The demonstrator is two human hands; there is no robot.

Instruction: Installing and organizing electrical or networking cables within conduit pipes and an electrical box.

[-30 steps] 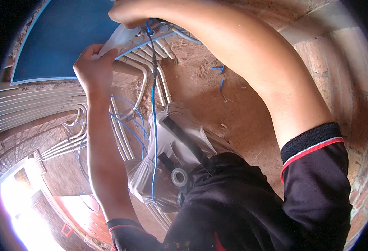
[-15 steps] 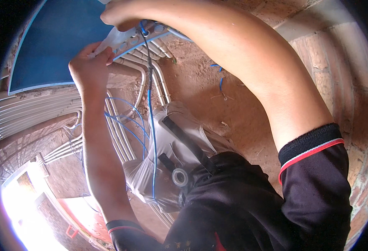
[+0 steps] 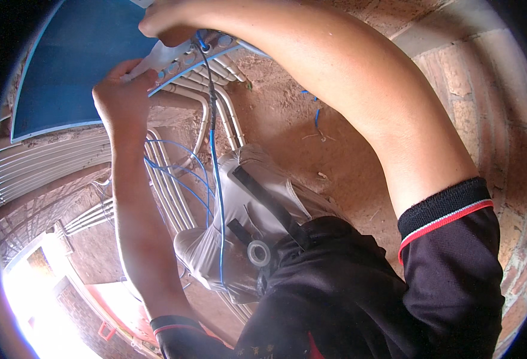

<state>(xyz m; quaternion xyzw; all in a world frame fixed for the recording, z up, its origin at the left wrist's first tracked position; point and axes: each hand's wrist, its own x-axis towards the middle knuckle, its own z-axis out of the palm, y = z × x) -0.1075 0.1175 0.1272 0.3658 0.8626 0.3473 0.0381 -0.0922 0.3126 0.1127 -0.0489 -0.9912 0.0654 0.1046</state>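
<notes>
One brick wall [image 3: 485, 102] bounds the right side; the brown dirt floor [image 3: 350, 161] lies beside it. One blue panel [image 3: 78, 66], unmarked on its visible face, occupies the upper left. The dark shirt [image 3: 347, 299] carries small lettering [image 3: 264, 349] at the lower edge, too indistinct to read. Grey trousers [image 3: 200, 254] show below the panel. White conduits [image 3: 54, 161] run in several groups; the left forearm covers part of them, preventing a full count. The right forearm crosses the panel's right end. Left hand [image 3: 123, 90]: fingers pinched on one translucent strip [image 3: 160, 58], located in front of the panel's lower edge. Right hand [image 3: 170, 24]: at the strip's upper end; finger closure cannot be determined. One blue cable [image 3: 215, 155], black-sleeved near its top, hangs before the trousers. One pale ring [image 3: 251, 257] sits at the waist. Blue offcuts [image 3: 317, 118] lie on the floor.
</notes>
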